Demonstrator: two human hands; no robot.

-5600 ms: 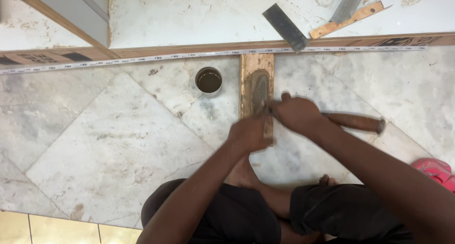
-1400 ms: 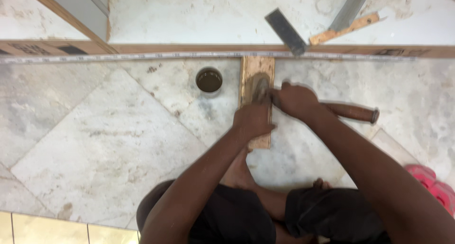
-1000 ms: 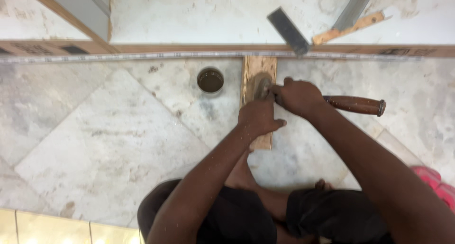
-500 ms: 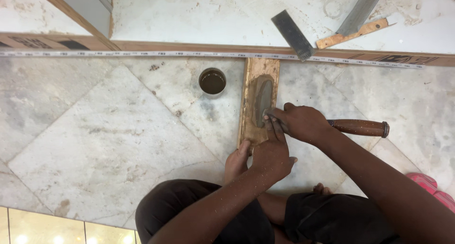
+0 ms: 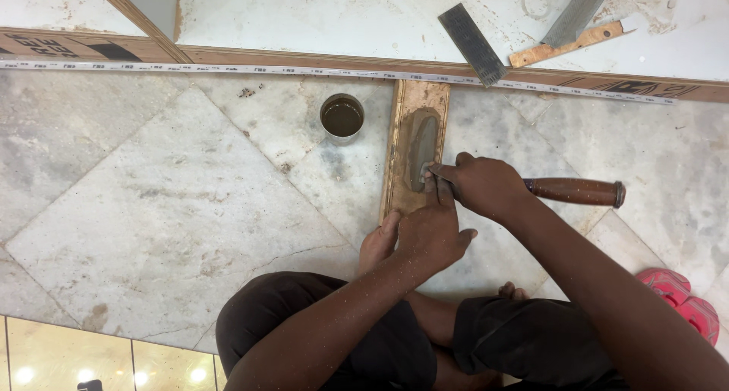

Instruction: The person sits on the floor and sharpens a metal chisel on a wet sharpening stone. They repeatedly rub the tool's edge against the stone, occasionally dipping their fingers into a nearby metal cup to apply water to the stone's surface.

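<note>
Wooden-handled chisel (image 5: 566,191) gripped in the right hand (image 5: 486,186), its blade pressed flat to a sharpening stone (image 5: 421,148) on the marble floor (image 5: 152,201); the left hand (image 5: 433,231), fingers extended, bears down on the blade beside a small metal cup (image 5: 342,118).

You sit on the marble floor (image 5: 152,201) of a carpentry worksite: a sharpening stone block (image 5: 414,148), handsaw (image 5: 562,26), measuring tape (image 5: 228,69) and dusty wood trim (image 5: 304,58) surround you.
</note>
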